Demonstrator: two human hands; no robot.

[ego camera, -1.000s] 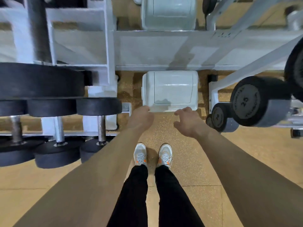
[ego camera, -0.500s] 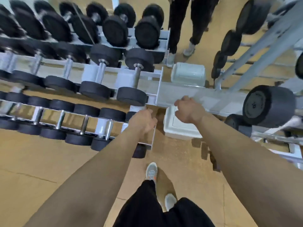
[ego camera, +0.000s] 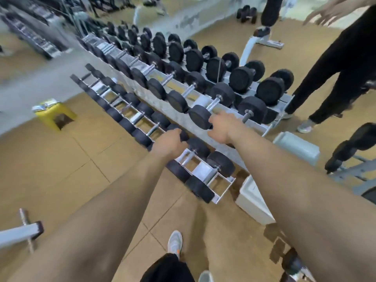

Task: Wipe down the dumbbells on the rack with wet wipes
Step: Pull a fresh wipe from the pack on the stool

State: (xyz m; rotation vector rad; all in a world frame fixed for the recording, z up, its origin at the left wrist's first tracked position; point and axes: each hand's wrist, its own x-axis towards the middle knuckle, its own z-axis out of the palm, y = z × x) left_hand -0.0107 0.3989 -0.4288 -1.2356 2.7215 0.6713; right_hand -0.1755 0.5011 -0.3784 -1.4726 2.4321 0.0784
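Dumbbells (ego camera: 200, 117) with black round heads and chrome handles lie in rows on a three-tier rack (ego camera: 204, 171) that runs slantwise from the lower right toward the upper left. At least six can be counted on the top tier, five on the middle and six on the bottom. Beyond that, motion blur takes the far end and the full number cannot be told.

The person's two bare forearms reach out over the near end of the rack. The left hand (ego camera: 168, 144) is over the bottom tier, its curled fingers at a dumbbell head. The right hand (ego camera: 222, 127) is over the middle tier, just beside the nearest head there. Both hands are blurred, so whether either one grasps anything cannot be told.

Two boxes sit on the tan floor (ego camera: 61, 159) past the end of the rack: a white box (ego camera: 252, 200) and, farther off, a pale box (ego camera: 296, 148). One yellow stool (ego camera: 55, 117) stands well apart on the left. A second person (ego camera: 333, 66) in black stands at the right.

A second ago the view looked straight down, and both hands were low at the white box, with two shoes side by side. Half a second ago the hands had risen to the rack's end post. Since then they have moved over the tiers, the view has swung up along the rack, and the stool has come into sight.
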